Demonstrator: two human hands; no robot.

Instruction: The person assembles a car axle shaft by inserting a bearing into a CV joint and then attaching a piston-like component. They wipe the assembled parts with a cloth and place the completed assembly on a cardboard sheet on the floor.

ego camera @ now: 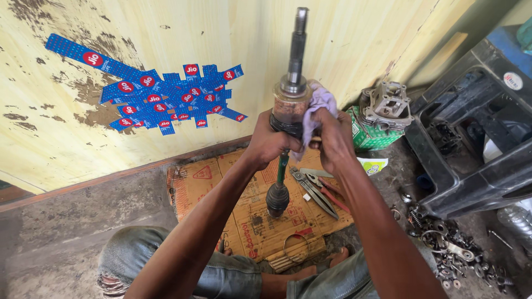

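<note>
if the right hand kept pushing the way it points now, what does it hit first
The right hand points left, pressing a pale purple rag against the drive shaft joint. It would meet that joint first, then probably the left hand gripping it.

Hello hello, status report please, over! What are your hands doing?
Left hand grips upright axle shaft. Right hand presses pale rag on its joint. Pliers on cardboard below, clear.
</note>
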